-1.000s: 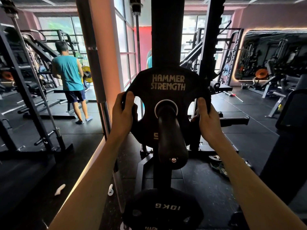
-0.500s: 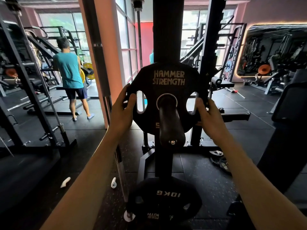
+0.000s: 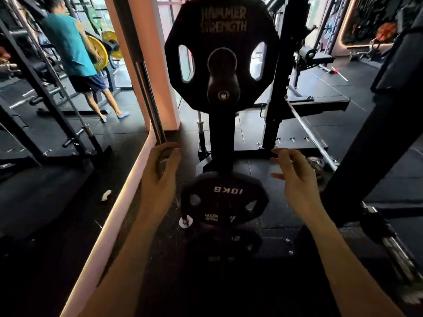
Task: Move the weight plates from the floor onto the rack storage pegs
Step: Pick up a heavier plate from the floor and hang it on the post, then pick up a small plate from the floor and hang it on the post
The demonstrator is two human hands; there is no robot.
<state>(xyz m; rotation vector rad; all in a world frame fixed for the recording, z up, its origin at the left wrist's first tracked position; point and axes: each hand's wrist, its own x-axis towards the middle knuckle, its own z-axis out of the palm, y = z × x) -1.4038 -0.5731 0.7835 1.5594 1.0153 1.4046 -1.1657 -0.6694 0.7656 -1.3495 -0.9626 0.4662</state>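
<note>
A black Hammer Strength weight plate (image 3: pixel 220 24) hangs on the upper rack peg (image 3: pixel 223 78), pushed back against the black upright (image 3: pixel 222 138). Below it a black 10KG plate (image 3: pixel 225 197) sits on a lower peg, with another dark plate (image 3: pixel 225 244) lower still. My left hand (image 3: pixel 161 175) hovers left of the 10KG plate, fingers loosely curled and holding nothing. My right hand (image 3: pixel 295 177) hovers to the plate's right, fingers relaxed and empty. Neither hand touches a plate.
A steel barbell (image 3: pixel 150 99) leans upright beside a pink pillar (image 3: pixel 146 65) at my left hand. A person in a teal shirt (image 3: pixel 71 42) carries a yellow plate (image 3: pixel 98 52) at back left. Small plates (image 3: pixel 318 163) lie on the floor right of the rack.
Both hands let go of the Hammer Strength plate, which stays on the upper peg, and dropped down to either side of the 10KG plate. My view tilted downward.
</note>
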